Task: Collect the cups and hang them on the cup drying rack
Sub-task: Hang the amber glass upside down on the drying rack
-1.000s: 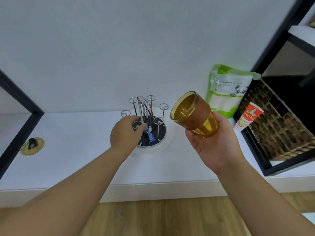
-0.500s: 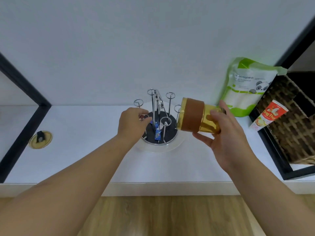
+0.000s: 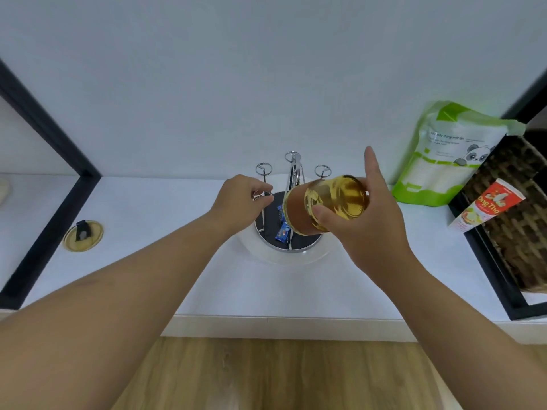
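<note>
A chrome cup drying rack [image 3: 293, 179] with ringed prongs stands on a round dark base in a clear dish on the white counter. My left hand [image 3: 241, 199] grips one of its left prongs. My right hand [image 3: 364, 220] holds an amber see-through cup [image 3: 328, 202] with a brown band, turned mouth down and tilted over the rack's right side, its bottom facing me. The index finger sticks up. The prongs under the cup are hidden.
A green and white refill pouch [image 3: 447, 155] leans on the wall at right, beside a wicker basket [image 3: 515, 214] in a black frame with a red tube [image 3: 488, 205]. A round yellow lid [image 3: 83, 235] lies at left. Small blue packets [image 3: 282, 229] lie on the rack base.
My right hand has turned the cup from sideways to mouth down and brought it over the rack. My left hand stays on the prong. The view moved closer.
</note>
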